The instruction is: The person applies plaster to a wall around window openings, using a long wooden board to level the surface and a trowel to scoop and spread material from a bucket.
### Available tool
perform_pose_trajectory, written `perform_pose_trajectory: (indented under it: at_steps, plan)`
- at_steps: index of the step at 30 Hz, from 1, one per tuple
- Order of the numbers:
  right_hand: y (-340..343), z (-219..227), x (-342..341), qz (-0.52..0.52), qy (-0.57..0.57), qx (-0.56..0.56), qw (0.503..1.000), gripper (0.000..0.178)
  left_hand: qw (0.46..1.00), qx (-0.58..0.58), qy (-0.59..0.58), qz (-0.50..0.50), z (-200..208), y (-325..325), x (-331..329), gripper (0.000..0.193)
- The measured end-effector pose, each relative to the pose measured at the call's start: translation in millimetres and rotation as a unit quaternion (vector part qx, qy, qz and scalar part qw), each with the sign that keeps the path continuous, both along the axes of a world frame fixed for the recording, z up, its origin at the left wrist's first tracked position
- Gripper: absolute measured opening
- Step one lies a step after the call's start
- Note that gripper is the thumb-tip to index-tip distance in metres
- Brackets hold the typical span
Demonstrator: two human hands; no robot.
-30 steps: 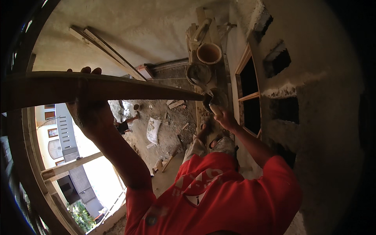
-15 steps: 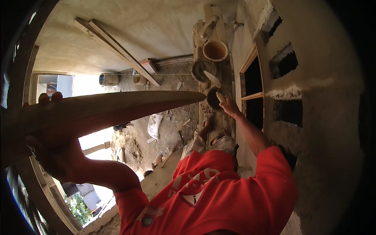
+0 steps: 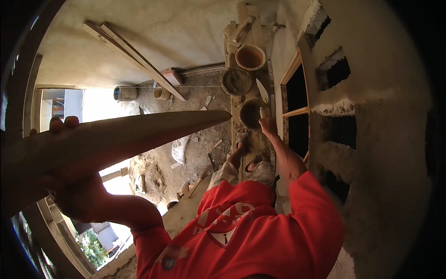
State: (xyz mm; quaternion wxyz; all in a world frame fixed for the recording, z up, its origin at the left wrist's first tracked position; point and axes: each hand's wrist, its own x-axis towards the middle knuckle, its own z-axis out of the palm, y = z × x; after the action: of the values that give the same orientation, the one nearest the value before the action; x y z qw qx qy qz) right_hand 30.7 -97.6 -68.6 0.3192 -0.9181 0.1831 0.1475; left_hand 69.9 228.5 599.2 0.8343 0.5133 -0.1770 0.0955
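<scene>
My left hand (image 3: 76,197) grips a long wooden board (image 3: 139,132), its fingertips curled over the far edge and the palm beneath the near one. The board reaches across to the right and narrows toward its far end. My right hand (image 3: 268,127) is closed round the handle of a trowel (image 3: 262,90), whose pale pointed blade is directed away from me. Just left of that hand stands a round bucket (image 3: 250,101) with a dark inside. Beyond it is a second bucket (image 3: 236,82) holding grey material, then a third bucket (image 3: 251,56) with brownish contents.
The buckets and my feet are on a narrow plank platform (image 3: 236,104). A curved wooden piece (image 3: 244,29) lies at its far end. Two timbers (image 3: 134,60) lean at the far left. A wall with holes (image 3: 385,121) and a wooden window frame (image 3: 297,112) runs along my right.
The trowel has swung to the right of the near bucket and turned more upright, uncovering the buckets. The board's far end has shifted slightly left.
</scene>
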Motion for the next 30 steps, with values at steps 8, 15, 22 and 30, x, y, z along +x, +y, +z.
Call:
perform_pose_trajectory:
  at_steps: [8, 15, 22, 30]
  plan:
    - [-8.1, 123.7, -120.3, -0.195, 0.095, 0.234, 0.948, 0.048, 0.996, 0.068, 0.042, -0.049, -20.5, -49.2, -18.8, 0.095]
    - [-16.3, 152.6, -336.7, -0.412, 0.195, 0.213, 0.864, 0.059, 0.962, 0.127, -0.043, -0.236, -28.8, -150.0, -21.7, 0.104]
    - [77.7, 185.4, -470.6, -0.709, 0.095, 0.285, 0.638, 0.02, 0.842, 0.061, 0.02, -0.536, -68.2, -242.0, -45.6, 0.093]
    - [248.1, 187.7, -497.5, -0.89, -0.032, 0.304, 0.339, 0.024, 0.662, 0.052, 0.094, -0.742, -118.7, -314.9, -173.8, 0.084]
